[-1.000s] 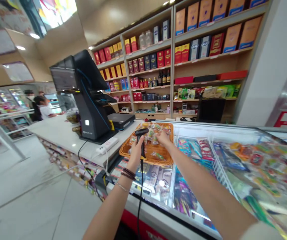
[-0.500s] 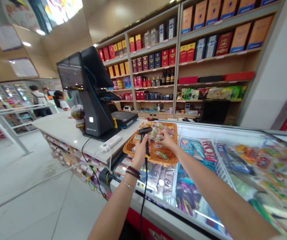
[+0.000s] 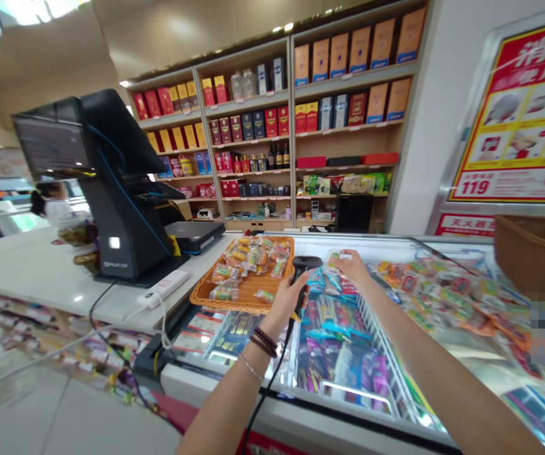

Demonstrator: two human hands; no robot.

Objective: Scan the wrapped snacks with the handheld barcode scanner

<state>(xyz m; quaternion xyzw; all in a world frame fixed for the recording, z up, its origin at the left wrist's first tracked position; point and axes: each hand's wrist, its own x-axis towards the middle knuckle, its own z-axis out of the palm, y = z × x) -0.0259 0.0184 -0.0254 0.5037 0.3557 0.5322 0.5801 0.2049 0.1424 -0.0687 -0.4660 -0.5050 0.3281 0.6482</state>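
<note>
L hand (image 3: 289,296): grasping black scanner (image 3: 306,262), just R of basket; cable (image 3: 279,363) hangs across freezer (image 3: 315,404) edge.
R hand (image 3: 354,268): fingertips pinching small clear pkt (image 3: 335,259) over freezer.
Wicker basket (image 3: 253,289): on freezer's L end, w/ wrapped snacks (image 3: 253,256), mostly toward back.
Freezer: bagged goods (image 3: 329,316), wire divider (image 3: 381,335).
Counter (image 3: 54,272): POS terminal (image 3: 123,234), pwr strip (image 3: 165,287) near basket.
</note>
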